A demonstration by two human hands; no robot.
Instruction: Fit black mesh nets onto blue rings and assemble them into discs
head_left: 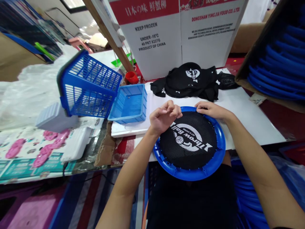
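A round blue plastic frame (220, 140) with black mesh (170, 146) and white lettering lies over the table's front edge, partly above the lap. My left hand (165, 116) is raised at the frame's upper left with its fingers curled; whether something small is in them cannot be made out. At the upper right of the rim, my right hand (211, 109) rests with bent fingers against the blue edge and mesh border. Behind the frame lies a pile of black mesh pieces (202, 84) with white prints.
To the left are a shallow blue tray (130, 103), a tilted blue basket (89, 86) and a red cup (132, 77). A large white carton (162, 60) stands behind. A box of blue rings (276, 73) is at right. Pink pieces (45, 154) lie far left.
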